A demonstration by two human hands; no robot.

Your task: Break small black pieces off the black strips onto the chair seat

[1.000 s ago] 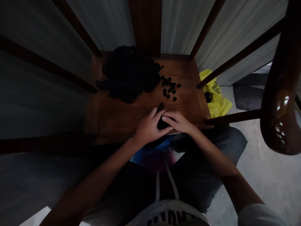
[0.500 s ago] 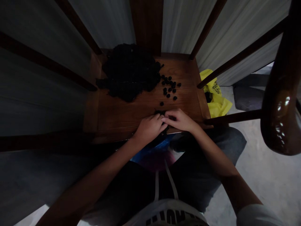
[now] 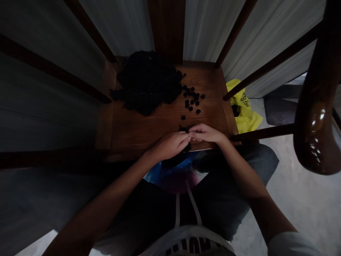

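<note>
My left hand and my right hand meet over the front edge of a wooden chair seat. The fingertips of both are pinched together on a limp black piece, which shows partly behind and below them; its kind is too dark to make out. Beyond them, several small round black pieces lie scattered on the seat. To their left rests a large ragged heap of soft black material.
Chair spindles and a glossy curved armrest surround the seat. A yellow bag with dark contents sits to the right. Between my legs, below the seat edge, are a blue plastic bag and something purple-pink.
My left hand has shifted slightly right and flattened, its fingers now reaching toward my right fingertips. The right hand stays almost in place. The heap and round pieces have not moved.
</note>
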